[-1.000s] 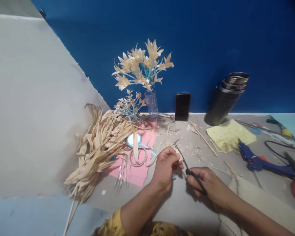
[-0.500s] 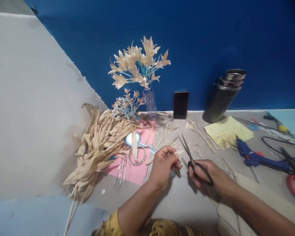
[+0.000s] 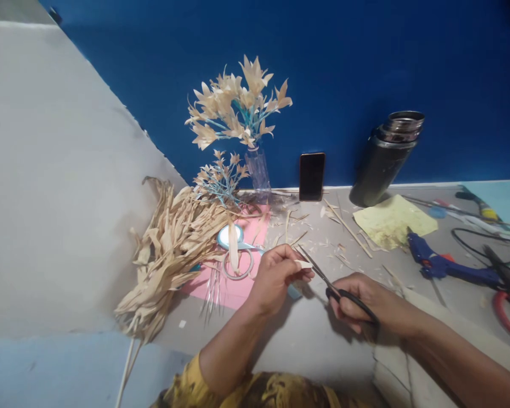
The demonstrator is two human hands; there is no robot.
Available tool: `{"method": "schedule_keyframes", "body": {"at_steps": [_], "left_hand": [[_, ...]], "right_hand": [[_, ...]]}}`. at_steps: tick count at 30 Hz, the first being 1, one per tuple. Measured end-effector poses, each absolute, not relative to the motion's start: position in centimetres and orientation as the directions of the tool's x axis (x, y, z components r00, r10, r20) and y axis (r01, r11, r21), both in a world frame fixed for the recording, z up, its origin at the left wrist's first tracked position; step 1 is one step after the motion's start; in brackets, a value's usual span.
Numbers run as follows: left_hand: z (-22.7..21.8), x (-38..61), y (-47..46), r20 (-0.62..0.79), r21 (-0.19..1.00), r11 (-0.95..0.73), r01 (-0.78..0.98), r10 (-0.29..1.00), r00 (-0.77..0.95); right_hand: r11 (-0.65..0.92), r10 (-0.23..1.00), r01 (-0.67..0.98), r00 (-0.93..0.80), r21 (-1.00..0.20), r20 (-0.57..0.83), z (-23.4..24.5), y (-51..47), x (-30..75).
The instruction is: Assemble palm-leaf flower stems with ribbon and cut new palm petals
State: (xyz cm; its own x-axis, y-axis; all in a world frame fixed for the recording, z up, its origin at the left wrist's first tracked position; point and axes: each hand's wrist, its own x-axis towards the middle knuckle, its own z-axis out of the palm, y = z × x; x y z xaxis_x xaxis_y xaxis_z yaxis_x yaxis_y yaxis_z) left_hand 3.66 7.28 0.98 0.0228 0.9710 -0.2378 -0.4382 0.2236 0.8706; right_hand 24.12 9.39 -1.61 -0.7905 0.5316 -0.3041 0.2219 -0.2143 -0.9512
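My left hand (image 3: 278,277) pinches a small pale piece of dried husk (image 3: 304,264) between thumb and fingers. My right hand (image 3: 357,300) is closed around the black handles of the scissors (image 3: 328,283). The scissor blades lie close together and point up and left, right beside the husk piece; whether they touch it I cannot tell. A light blue strip (image 3: 294,291) shows just under my left hand. Left of that hand lie a ribbon roll (image 3: 229,236) and a roll of tape (image 3: 250,267) on pink paper (image 3: 233,297).
A heap of dried husks (image 3: 165,255) lies at the left. Husk flowers (image 3: 242,102) stand in a clear bottle (image 3: 259,173) near a phone (image 3: 311,177) and a flask (image 3: 385,158). At the right are yellow paper (image 3: 395,221), a blue glue gun (image 3: 450,272) and red-handled pliers (image 3: 508,311).
The scissor blades have come together and swung left toward the husk piece. My left hand has turned the piece slightly and moved a little left. The view has shifted slightly.
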Motion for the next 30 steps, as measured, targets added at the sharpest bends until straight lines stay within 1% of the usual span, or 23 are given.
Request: {"method": "schedule_keyframes", "body": {"at_steps": [4,10,20,30], "left_hand": [[1.0,3.5,7.2,-0.239,0.875,0.227,-0.429,0.971,0.026],[1.1,3.3,6.9,-0.221,0.886,0.219,-0.408,0.974,0.043],[1.3,2.7,7.1,-0.248,0.898,0.251,-0.362,0.967,0.055],[1.5,2.1,7.5,-0.269,0.902,0.286,-0.324,0.958,0.097]], "right_hand": [[-0.182,0.523,0.248,-0.795,-0.952,-0.307,-1.2,9.4,24.2],[-0.166,0.512,0.312,-0.783,-0.935,-0.352,-0.8,9.3,23.8],[-0.175,0.517,0.29,-0.786,-0.941,-0.339,-0.7,9.1,23.6],[-0.17,0.507,0.321,-0.782,-0.932,-0.362,-0.8,9.1,23.6]]}}
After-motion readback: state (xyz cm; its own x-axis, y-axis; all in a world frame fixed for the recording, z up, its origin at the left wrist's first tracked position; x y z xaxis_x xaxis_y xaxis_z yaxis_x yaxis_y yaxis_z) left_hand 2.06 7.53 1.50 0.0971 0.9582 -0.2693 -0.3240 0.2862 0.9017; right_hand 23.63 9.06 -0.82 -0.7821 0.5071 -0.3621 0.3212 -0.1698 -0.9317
